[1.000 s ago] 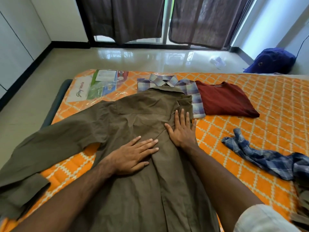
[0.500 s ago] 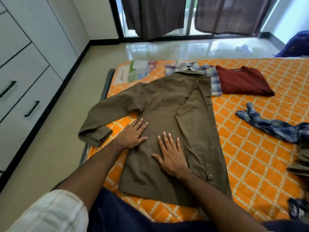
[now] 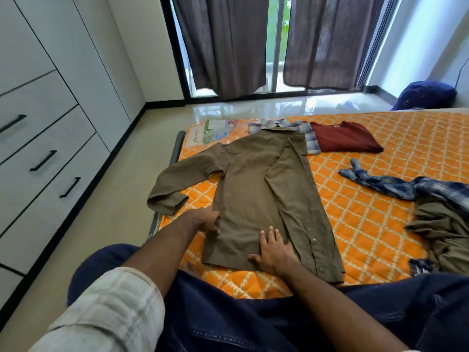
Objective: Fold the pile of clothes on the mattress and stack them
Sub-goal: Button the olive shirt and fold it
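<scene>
Nearest the camera: dark blue denim legs [image 3: 253, 323] across the bottom of view, and a pale checked sleeve [image 3: 106, 308] on the left arm.

Right hand [image 3: 275, 251] lies flat on the lower part of the olive shirt [image 3: 253, 199], fingers straight and slightly spread, palm down, pressing the cloth to the mattress [image 3: 380, 224]. Holds nothing.

Left hand [image 3: 206, 221] sits at the shirt's left side edge, near the hem. Fingers appear curled at the fabric edge, seemingly pinching it; the fingertips are partly hidden, so the grip is not certain.

The olive shirt lies spread on the orange diamond-patterned mattress, collar away from the person. Its right side is folded inward over the body, button placket showing along the fold. Its left sleeve [image 3: 177, 184] stretches out to the left, cuff hanging just over the mattress edge.

To the right: a heap of unfolded clothes [image 3: 441, 224], olive cloth below, a blue plaid garment [image 3: 396, 182] trailing out toward the middle.

Farther on: a folded maroon garment [image 3: 345, 137] lying flat, and just beside it a folded light plaid shirt [image 3: 308, 134], partly under the olive shirt's collar. A plastic-wrapped label [image 3: 215, 129] at the mattress's far left corner.

Left side: white drawers [image 3: 38, 148] with black handles. Far end: glossy floor, dark curtains [image 3: 266, 41] over a glass door, a blue bag [image 3: 426, 95] in the right corner.
</scene>
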